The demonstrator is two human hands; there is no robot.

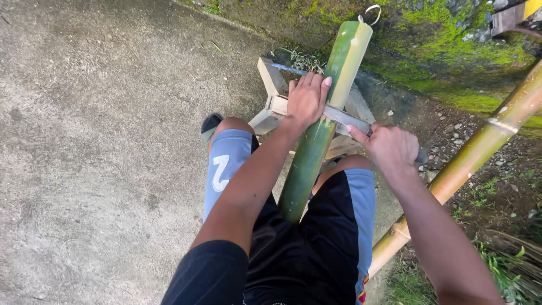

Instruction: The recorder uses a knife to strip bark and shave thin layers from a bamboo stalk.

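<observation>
**Two hands on a blade laid across a green bamboo pole**

The right hand (391, 148) is closed in a fist around the handle end of a long flat blade (345, 118), its index finger stretched along the metal. The left hand (306, 100) lies open, palm down and fingers spread, pressing on the far end of the same blade and on the pole beneath it; it clasps nothing. The blade crosses the green bamboo pole (316, 148) almost at right angles, so the pole lies between the two hands, touching the left palm and just beside the right fist.

Nearest the camera, the pole's lower end disappears between the person's thighs, which wear black shorts with light blue panels (333, 237). From there it rises obliquely, away from the person, to its cut top, where the skin is pared to a paler yellow-green. Its middle rests on a low wooden trestle (275, 93) of pale battens, partly hidden by the left hand and the pole.

To the right, a second, yellower bamboo pole (473, 153) lies slanted across gravel and grass, apart from the hands. A dark shoe (210, 123) shows beside the left knee on the concrete ground (96, 141). Farthest off stands a moss-covered wall (446, 39).
</observation>
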